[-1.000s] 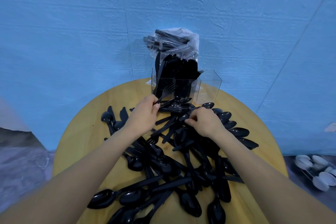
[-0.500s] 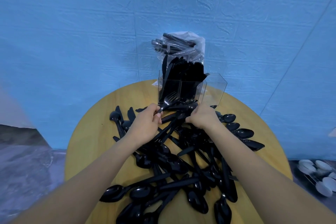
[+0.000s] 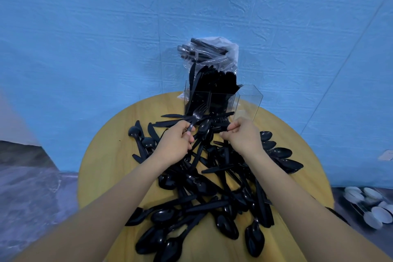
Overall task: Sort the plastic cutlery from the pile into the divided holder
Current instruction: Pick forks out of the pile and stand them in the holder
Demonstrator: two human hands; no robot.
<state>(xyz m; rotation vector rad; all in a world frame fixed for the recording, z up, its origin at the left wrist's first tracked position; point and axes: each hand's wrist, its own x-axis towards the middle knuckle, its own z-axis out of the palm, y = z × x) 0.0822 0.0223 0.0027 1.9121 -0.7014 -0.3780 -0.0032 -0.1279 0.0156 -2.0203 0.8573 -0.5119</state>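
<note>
A: Head view, item one: left hand (image 3: 176, 142), fingers pinching the handle of a black fork (image 3: 196, 115), tines raised toward the far side. Item two: right hand (image 3: 242, 136), fingers curled round a black piece at the far edge of the pile (image 3: 212, 187); which kind, I cannot tell.

B: Holder?

A: Clear divided holder (image 3: 247, 102), far end of the round yellow surface (image 3: 102, 166), just beyond both hands. Left and middle compartments packed with upright black cutlery; right compartment looks bare. A plastic bag (image 3: 212, 53) of more cutlery stands behind it.

B: Step?

A: Picking, by my reading; the pile is large, mostly spoons, so sorting is far from done. Next: lift the fork clear and drop it handle-down among the forks, not the knives.
</note>
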